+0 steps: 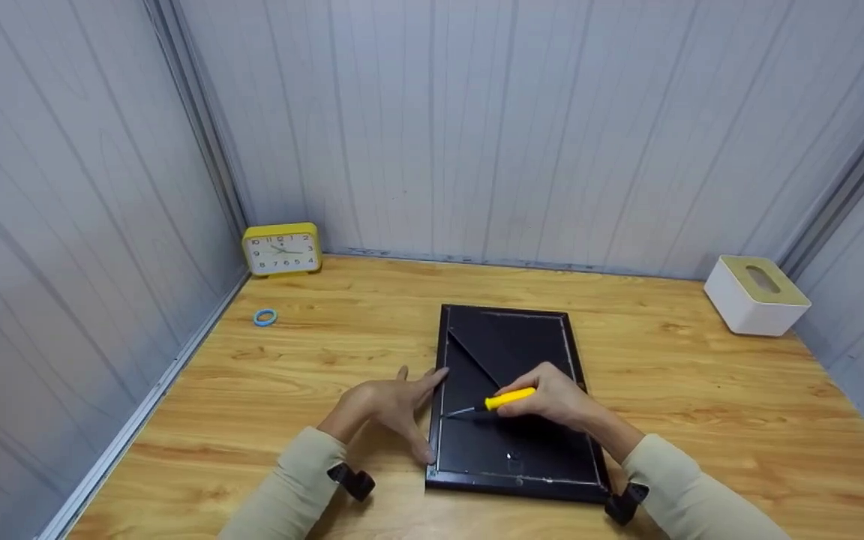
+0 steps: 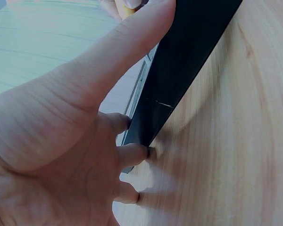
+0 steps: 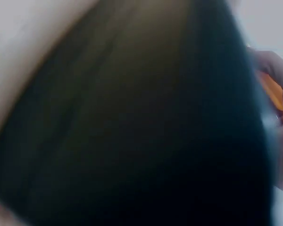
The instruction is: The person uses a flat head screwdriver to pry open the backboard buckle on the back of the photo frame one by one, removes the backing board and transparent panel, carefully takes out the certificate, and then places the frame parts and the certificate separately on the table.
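A black picture frame (image 1: pixel 544 352) lies face down on the wooden table, with its stand leg running diagonally across the back. My right hand (image 1: pixel 556 394) grips a screwdriver by its yellow handle (image 1: pixel 514 398). The metal tip reaches the inner left edge of the frame. My left hand (image 1: pixel 400 409) is spread along the frame's left side, thumb near the lower left corner and a fingertip higher up on the border. In the left wrist view the thumb (image 2: pixel 127 44) lies against the black border, with other fingertips at its side and on the table. A dark blur covers most of the right wrist view.
At the back left stands a yellow alarm clock (image 1: pixel 283 250), with a light blue ring (image 1: pixel 265 317) in front of it. A white tissue box (image 1: pixel 756 296) with a wood-toned top sits at the right. Panelled walls (image 1: pixel 432 135) border the table.
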The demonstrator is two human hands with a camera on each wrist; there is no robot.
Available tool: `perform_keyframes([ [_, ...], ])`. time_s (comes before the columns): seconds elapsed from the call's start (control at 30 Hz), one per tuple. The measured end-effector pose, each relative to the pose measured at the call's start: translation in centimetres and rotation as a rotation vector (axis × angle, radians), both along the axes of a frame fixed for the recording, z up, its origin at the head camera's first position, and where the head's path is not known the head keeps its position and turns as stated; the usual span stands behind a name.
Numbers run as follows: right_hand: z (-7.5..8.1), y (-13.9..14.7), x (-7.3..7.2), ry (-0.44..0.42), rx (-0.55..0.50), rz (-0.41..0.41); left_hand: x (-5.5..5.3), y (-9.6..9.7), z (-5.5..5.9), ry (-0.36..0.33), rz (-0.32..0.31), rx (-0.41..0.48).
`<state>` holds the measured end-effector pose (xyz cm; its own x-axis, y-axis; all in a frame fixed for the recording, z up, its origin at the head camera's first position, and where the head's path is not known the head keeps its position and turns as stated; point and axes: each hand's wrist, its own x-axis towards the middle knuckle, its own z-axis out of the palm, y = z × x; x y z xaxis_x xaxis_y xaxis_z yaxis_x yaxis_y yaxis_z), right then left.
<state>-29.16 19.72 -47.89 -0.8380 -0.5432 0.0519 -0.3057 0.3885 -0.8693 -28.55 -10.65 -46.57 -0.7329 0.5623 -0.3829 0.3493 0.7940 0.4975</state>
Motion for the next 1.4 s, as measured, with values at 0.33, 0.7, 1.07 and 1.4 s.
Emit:
perform_keyframes([
  [0.33, -0.09, -0.09, 0.33, -0.013, 0.025, -0.014, -0.07, 0.11, -0.09, -0.004, -0.003, -0.011],
  [0.7, 0.07, -0.1, 0.38, -0.009, 0.071, -0.033, -0.09, 0.16, -0.26, -0.013, 0.002, 0.004],
  [1.07, 0.34, -0.35, 0.29, 0.0, 0.094, -0.035, -0.11, 0.03, -0.29, -0.008, -0.013, -0.001],
  [1.4, -0.07, -0.79, 0.37, 0.045, 0.054, -0.072, -0.14, 0.1, -0.32, -0.004, -0.018, 0.005],
])
